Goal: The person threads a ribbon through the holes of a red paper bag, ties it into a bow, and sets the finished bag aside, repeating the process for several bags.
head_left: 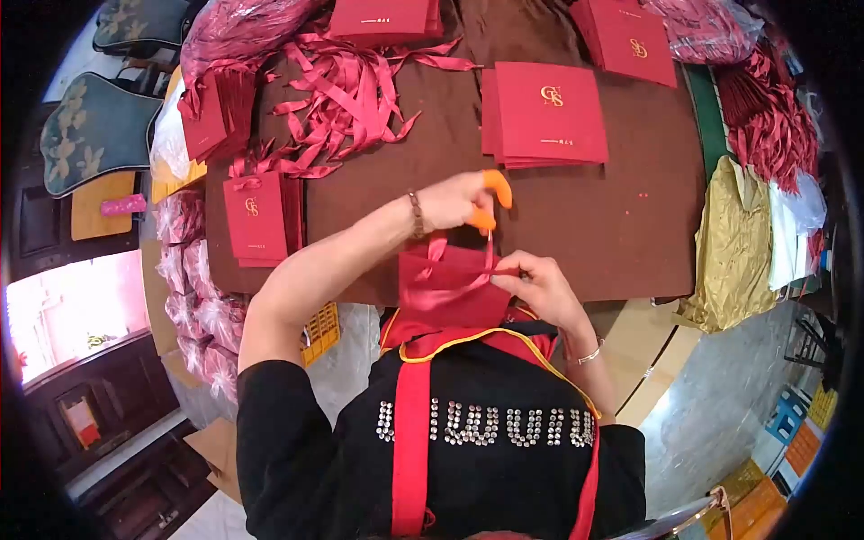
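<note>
A red paper gift bag (pixel 454 292) is held upright against my body at the table's near edge. My right hand (pixel 540 286) pinches the bag's top rim at its right corner, thumb and fingers closed. Above the opening is my left hand (pixel 459 202), with orange finger cots (pixel 497 187) on its thumb and index finger. Those two tips are apart. A pink-red ribbon handle (pixel 436 247) runs from the bag up under this hand, and another strand reaches the thumb; the hand appears to grip the ribbon, though the other fingers are hidden.
A brown-covered table (pixel 576 234) carries a stack of flat red bags (pixel 551 112), a heap of loose ribbons (pixel 346 99) and ribboned bags (pixel 256 219) at left. A gold plastic sack (pixel 736 247) hangs at the right edge. Wrapped bundles (pixel 193 279) are stacked left.
</note>
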A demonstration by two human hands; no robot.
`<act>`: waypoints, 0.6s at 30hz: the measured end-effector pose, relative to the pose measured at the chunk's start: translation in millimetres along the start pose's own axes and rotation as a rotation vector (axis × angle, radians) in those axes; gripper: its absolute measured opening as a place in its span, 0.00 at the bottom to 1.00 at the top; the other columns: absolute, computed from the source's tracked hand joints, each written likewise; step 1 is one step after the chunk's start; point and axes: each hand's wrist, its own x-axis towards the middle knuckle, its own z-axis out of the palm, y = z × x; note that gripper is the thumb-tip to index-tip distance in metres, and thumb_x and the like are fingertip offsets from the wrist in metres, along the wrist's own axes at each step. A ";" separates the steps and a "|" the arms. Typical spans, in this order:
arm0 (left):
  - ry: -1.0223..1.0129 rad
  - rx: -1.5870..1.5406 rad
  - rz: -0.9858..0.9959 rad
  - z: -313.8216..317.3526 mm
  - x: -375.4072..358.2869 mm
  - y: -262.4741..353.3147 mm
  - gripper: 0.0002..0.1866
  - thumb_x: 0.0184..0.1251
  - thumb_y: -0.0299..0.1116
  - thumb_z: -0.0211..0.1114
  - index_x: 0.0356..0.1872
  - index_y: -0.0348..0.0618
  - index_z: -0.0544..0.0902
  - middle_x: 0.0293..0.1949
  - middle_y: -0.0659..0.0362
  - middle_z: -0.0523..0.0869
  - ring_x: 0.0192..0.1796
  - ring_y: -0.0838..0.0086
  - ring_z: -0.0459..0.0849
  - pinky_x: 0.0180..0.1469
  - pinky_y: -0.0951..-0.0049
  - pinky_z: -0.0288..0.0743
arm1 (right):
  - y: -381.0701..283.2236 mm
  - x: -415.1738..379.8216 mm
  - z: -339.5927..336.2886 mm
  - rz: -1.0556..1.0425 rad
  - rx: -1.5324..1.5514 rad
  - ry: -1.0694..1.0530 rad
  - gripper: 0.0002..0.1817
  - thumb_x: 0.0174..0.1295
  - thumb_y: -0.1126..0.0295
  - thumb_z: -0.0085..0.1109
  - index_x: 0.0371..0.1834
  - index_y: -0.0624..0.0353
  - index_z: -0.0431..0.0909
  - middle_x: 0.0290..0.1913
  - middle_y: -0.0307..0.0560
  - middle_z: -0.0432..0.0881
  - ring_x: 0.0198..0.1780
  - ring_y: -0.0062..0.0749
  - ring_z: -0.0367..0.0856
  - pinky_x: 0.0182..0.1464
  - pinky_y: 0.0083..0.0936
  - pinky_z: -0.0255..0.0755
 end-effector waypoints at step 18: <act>0.456 0.729 0.110 5.6 -14.8 5.0 0.13 0.60 0.24 0.50 0.47 0.42 0.74 0.30 0.49 0.81 0.32 0.57 0.81 0.36 0.64 0.72 | 11.9 -1.7 12.1 0.013 -0.162 -0.080 0.23 0.57 0.70 0.64 0.50 0.60 0.61 0.24 0.43 0.76 0.24 0.21 0.75 0.26 0.22 0.69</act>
